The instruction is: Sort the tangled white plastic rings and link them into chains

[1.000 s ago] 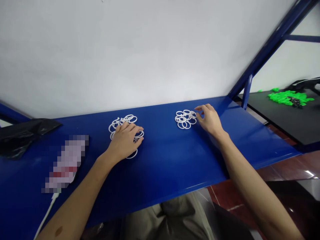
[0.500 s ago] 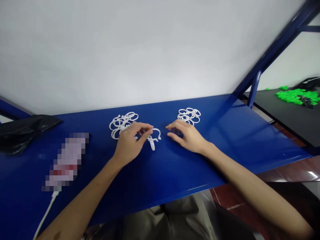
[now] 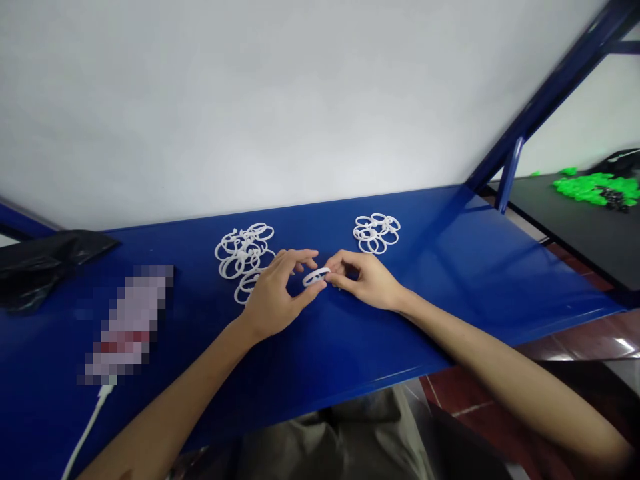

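Between my hands a white plastic ring (image 3: 316, 272) is held tilted above the table, seen nearly edge-on. My right hand (image 3: 367, 279) pinches its right side between thumb and fingertips. Around the left side of the ring is my left hand (image 3: 276, 293), thumb and fingers apart, the thumb tip at or just under the lower edge. A loose pile of white plastic rings (image 3: 231, 268) with small tabs lies behind and left of my left hand, which partly covers the nearest ones. A smaller cluster of white rings (image 3: 376, 244) lies beyond my right hand.
The blue table (image 3: 475, 267) meets a pale wall (image 3: 300, 100) behind. At left lie a black plastic bag (image 3: 55, 263) and a blurred-out phone-like object (image 3: 133, 313) with a white cable (image 3: 90, 427). Green pieces (image 3: 597, 189) lie on a dark table at right, past a blue frame post (image 3: 511, 173).
The ring, pinched by my left hand before, is now in my right hand's pinch. My left fingers have spread, and both hands have come together. More rings show beside my left hand.
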A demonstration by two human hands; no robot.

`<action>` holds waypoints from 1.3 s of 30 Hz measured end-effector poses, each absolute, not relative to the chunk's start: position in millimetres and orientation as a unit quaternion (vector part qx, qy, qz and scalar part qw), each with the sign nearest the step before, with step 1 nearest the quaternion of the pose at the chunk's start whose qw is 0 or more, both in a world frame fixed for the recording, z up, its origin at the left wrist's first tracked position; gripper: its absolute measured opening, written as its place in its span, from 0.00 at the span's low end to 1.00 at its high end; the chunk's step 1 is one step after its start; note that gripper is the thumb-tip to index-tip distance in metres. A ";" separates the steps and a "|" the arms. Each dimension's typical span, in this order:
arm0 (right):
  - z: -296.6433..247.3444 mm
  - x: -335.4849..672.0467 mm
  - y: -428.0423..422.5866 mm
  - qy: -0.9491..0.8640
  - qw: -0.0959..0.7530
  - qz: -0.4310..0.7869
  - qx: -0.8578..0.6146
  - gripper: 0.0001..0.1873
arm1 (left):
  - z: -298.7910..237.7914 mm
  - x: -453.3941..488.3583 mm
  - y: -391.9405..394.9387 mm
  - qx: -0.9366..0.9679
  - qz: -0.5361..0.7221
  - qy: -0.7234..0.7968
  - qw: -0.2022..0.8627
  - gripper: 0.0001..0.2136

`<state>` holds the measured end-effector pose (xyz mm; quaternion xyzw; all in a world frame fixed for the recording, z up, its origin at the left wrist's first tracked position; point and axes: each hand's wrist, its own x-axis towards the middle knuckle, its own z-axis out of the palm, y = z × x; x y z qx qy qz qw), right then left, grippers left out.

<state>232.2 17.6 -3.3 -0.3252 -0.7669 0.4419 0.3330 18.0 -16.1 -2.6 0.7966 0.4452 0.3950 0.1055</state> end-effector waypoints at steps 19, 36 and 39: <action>-2.0 237.4 20.1 -0.714 0.367 0.496 -0.332 0.11 | -9.8 16.0 -11.8 0.829 0.342 0.440 0.049 0.04; -2.7 233.4 7.0 -0.867 0.371 0.197 -0.269 0.07 | -1.3 19.4 -17.7 0.806 0.399 0.427 0.100 0.06; -2.7 232.0 6.5 -0.858 0.372 0.233 -0.266 0.06 | 0.7 19.7 -17.8 0.799 0.431 0.408 0.098 0.07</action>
